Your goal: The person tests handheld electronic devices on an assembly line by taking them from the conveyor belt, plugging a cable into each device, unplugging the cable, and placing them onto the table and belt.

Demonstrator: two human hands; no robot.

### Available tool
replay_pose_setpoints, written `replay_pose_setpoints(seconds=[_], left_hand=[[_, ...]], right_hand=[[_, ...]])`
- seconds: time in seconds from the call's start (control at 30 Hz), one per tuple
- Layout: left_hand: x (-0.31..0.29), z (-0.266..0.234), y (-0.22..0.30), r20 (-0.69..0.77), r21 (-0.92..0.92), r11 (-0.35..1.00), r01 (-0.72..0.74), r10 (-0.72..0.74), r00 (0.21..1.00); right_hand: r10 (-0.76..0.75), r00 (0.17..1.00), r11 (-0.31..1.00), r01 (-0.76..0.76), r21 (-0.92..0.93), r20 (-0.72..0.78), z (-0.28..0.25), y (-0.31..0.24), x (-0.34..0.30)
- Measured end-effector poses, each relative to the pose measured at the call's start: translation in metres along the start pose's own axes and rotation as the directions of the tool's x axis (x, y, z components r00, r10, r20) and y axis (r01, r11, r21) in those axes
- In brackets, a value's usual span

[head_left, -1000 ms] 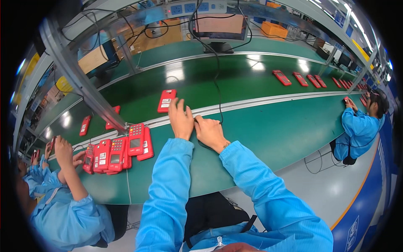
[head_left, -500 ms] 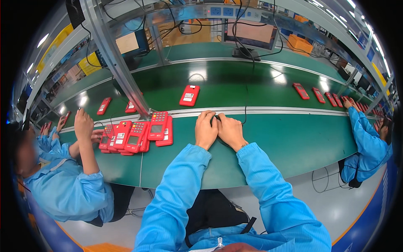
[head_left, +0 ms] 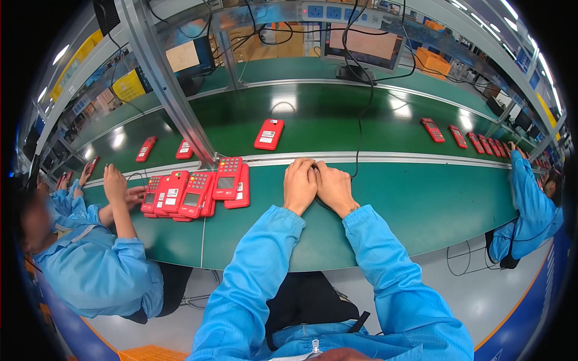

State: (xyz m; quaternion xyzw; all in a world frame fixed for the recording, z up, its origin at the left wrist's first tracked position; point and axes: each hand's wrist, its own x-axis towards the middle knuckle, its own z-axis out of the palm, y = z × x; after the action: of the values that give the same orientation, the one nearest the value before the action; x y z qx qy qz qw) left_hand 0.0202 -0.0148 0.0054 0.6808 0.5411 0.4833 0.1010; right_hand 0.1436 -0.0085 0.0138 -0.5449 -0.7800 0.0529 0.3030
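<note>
My left hand (head_left: 300, 186) and my right hand (head_left: 335, 187) are close together above the green bench top (head_left: 409, 207), fingers curled inward and thumbs meeting. Between them is a small dark piece, mostly covered by the fingers. A thin black cable (head_left: 359, 129) hangs from overhead and runs down to the right hand, and a dark stretch of it shows under the palm. Left of my hands, several red handheld card terminals (head_left: 227, 182) with keypads and small screens lie in an overlapping pile. One more red terminal (head_left: 269, 134) rests back side up on the green strip beyond the metal rail.
A slanted metal post (head_left: 171, 90) rises behind the pile. More red terminals (head_left: 431, 130) line the far strip. A co-worker in blue (head_left: 96, 265) sits at left with raised hands, another (head_left: 530, 201) at right. A monitor (head_left: 361, 48) and power strip (head_left: 340, 13) are beyond.
The black cable has swung and now hangs in a longer line down to my right hand. My hands stay together almost in place. The left co-worker's raised hand is slightly lower.
</note>
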Motion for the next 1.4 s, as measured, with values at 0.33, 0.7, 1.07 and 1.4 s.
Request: replay_pose_setpoints(seconds=[0.33, 0.7, 1.07, 1.4], left_hand=[[0.003, 0.001, 0.003, -0.077, -0.123, 0.991, 0.056, -0.066, 0.995], [0.002, 0.000, 0.010, -0.101, -0.102, 0.994, 0.041, -0.051, 0.994], [0.000, -0.002, 0.012, -0.092, -0.125, 0.989, 0.073, -0.085, 0.992], [0.004, -0.001, 0.013, -0.116, -0.180, 0.979, 0.090, -0.112, 0.987]], right_hand=[[0.077, 0.995, 0.986, -0.067, 0.150, -0.057, -0.006, -0.009, 0.000], [0.088, 0.996, 0.991, -0.087, 0.102, -0.002, -0.009, -0.007, -0.001], [0.045, 0.998, 0.989, -0.040, 0.142, -0.033, -0.008, -0.007, -0.003], [0.012, 0.998, 0.993, -0.004, 0.120, -0.060, -0.013, -0.011, -0.001]])
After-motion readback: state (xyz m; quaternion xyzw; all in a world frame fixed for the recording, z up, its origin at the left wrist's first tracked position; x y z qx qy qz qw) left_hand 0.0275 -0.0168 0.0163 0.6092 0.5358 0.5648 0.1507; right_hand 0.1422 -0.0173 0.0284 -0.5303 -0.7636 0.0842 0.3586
